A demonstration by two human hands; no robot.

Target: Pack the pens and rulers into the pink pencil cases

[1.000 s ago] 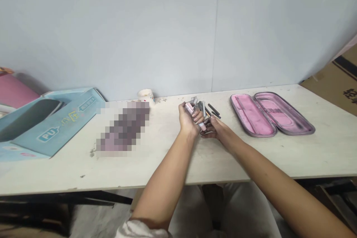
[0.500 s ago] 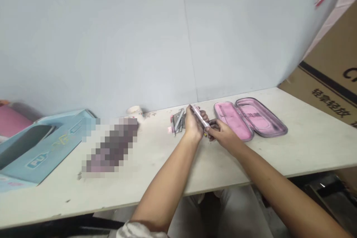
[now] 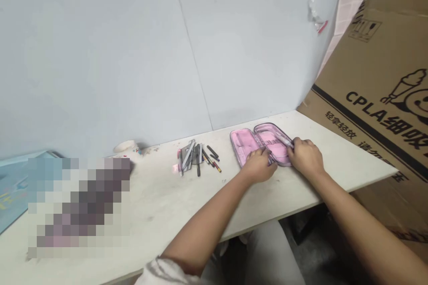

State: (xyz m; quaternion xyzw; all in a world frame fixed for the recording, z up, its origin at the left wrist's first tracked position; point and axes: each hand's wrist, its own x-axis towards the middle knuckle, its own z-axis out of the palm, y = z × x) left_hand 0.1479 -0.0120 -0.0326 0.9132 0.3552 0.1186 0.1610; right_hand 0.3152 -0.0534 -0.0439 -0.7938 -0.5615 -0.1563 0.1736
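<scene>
An open zip pencil case (image 3: 259,144) with a pink lining and dark grey rim lies on the table, its two halves spread. My left hand (image 3: 259,165) rests on the near edge of its left half, with nothing visible in the fingers. My right hand (image 3: 305,156) is over the right half, holding a slim pale marker pen (image 3: 284,140) whose end lies inside the case. To the left of both hands, a loose pile of pens and markers (image 3: 197,159) lies on the tabletop.
The pale table (image 3: 160,200) ends at a front edge and a right corner. A small white cup (image 3: 125,146) stands by the wall. A pixelated patch (image 3: 78,202) hides something at the left, next to a blue box (image 3: 13,187). A large cardboard carton (image 3: 371,98) stands at the right.
My view has swung right. The pen has moved from between my hands into the case, held by my right hand. My left hand has dropped onto the case, and the pile is fully visible.
</scene>
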